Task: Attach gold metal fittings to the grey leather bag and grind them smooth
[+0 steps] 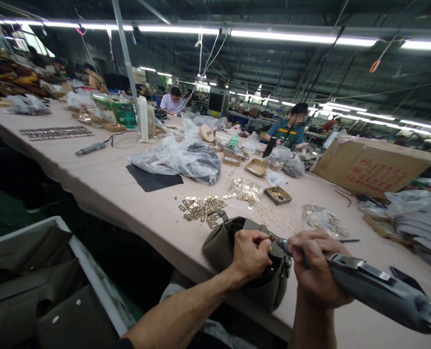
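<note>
A dark olive bag (218, 245) stands open at the table's near edge. Over its opening, my left hand (251, 254) pinches a small brass-coloured metal piece (272, 238). My right hand (319, 269) is wrapped round a grey power screwdriver (378, 291), whose tip points left and meets or nearly meets the metal piece. Behind the bag lie a pile of rectangular metal frames (200, 211) and a heap of shiny metal plates (246, 190).
A white-rimmed crate (95, 276) of olive bags is at lower left. Plastic bags (179, 157), a small tray (278, 195) and a large carton (371, 165) sit on the table (106, 179). Two people work across it.
</note>
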The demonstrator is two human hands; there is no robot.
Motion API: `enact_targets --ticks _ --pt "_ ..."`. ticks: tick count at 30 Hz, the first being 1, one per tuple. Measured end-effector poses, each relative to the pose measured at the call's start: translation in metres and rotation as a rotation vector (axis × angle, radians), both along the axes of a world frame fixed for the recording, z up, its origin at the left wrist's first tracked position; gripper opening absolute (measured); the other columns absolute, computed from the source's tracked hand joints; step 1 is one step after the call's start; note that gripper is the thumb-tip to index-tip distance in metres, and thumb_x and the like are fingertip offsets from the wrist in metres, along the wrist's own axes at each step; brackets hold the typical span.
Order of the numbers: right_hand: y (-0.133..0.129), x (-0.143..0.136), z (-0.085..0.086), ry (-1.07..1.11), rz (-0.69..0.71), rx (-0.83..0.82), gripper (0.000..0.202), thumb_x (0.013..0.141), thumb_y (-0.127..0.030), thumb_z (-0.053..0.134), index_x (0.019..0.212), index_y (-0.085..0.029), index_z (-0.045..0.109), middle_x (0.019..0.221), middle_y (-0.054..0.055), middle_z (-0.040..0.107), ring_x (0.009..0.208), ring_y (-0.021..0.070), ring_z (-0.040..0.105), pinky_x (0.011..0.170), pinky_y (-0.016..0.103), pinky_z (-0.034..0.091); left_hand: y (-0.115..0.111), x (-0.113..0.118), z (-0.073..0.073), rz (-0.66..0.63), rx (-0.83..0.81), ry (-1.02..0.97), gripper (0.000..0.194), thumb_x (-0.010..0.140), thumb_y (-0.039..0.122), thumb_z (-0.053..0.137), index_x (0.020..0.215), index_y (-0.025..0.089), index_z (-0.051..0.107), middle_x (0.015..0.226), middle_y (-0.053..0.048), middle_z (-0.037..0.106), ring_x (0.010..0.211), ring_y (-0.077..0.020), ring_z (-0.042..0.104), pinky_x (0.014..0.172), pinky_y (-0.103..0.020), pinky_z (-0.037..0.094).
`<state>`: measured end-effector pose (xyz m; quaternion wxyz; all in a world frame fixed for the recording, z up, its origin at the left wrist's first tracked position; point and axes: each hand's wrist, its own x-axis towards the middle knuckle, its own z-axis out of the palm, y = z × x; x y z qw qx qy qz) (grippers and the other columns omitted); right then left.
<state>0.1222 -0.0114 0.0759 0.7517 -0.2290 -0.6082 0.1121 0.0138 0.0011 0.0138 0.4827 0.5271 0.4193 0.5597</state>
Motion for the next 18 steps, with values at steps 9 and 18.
enact_targets --ticks 9,18 --pt "0.003 0.009 0.001 -0.109 0.069 -0.059 0.015 0.085 -0.018 0.076 0.072 -0.018 0.068 0.068 0.002 0.066 0.065 0.0192 0.065 0.058 0.034 0.053 0.002 -0.001 -0.003 -0.015 0.043 0.033 0.023 0.088 0.022 0.060 0.071 0.015 0.073 0.060 -0.004 0.068 0.046 -0.0153 0.065 0.041 -0.020 0.041" --pt "-0.001 0.039 0.021 0.323 0.246 -0.076 0.013 0.080 -0.026 0.069 0.070 -0.019 0.063 0.067 -0.001 0.055 0.048 0.0104 0.044 0.049 0.029 0.041 0.009 0.006 -0.015 -0.025 -0.048 -0.105 0.024 0.091 0.027 0.062 0.084 0.010 0.077 0.076 -0.009 0.075 0.048 -0.0139 0.067 0.042 -0.019 0.048"
